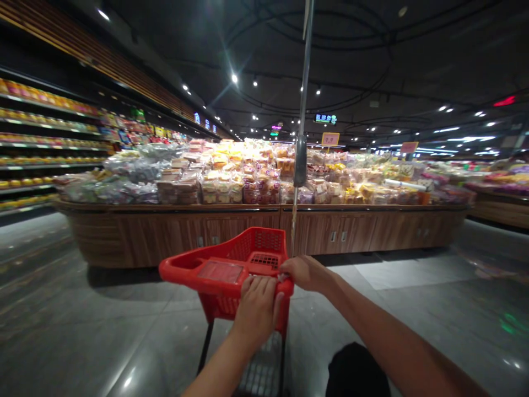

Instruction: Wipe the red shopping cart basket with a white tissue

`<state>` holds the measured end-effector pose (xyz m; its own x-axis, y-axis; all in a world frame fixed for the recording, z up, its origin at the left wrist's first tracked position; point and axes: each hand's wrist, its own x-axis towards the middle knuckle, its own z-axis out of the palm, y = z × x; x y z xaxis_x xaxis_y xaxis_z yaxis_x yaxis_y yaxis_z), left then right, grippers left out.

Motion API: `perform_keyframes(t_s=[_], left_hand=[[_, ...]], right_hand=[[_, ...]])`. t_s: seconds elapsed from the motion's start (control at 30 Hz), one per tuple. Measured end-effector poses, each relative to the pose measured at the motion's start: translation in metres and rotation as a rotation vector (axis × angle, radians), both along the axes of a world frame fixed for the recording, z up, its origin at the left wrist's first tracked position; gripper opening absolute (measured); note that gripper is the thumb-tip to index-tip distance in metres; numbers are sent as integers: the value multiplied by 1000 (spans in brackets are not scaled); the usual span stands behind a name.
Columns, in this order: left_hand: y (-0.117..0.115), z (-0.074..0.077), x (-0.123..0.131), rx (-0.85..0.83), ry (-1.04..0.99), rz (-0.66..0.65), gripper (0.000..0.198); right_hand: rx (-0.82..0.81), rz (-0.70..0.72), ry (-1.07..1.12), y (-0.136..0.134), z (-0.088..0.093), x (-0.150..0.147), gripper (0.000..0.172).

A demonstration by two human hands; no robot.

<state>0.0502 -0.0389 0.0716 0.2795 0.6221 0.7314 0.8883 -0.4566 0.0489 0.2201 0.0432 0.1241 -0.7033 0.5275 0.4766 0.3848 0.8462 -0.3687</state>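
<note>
A red plastic shopping cart stands directly in front of me, its mesh basket facing away and a lower wire rack below. My left hand is curled over the cart's red handle, close to its right end. Just beyond it, my right hand grips the handle's right corner, with the fingers pointing left. The two hands are almost touching. Nothing shows inside the visible part of the basket.
A wooden island display piled with bagged and boxed baked goods stands ahead of the cart. A metal pole rises in front of it. Stocked shelves line the left. A dark rounded shape sits at the bottom edge, over a glossy tile floor.
</note>
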Motion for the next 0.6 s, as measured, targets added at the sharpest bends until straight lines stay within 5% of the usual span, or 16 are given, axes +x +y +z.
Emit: perform_keyframes(t_s=[0.13, 0.43, 0.6], left_hand=[[-3, 1, -6, 28, 37, -13, 22], [-7, 1, -17, 5, 40, -35, 25], [-10, 0, -29, -3, 26, -65, 29]], right_hand=[[-33, 78, -79, 4, -2, -13, 25], [17, -40, -11, -16, -6, -22, 20], [-272, 75, 330, -34, -24, -6, 28]])
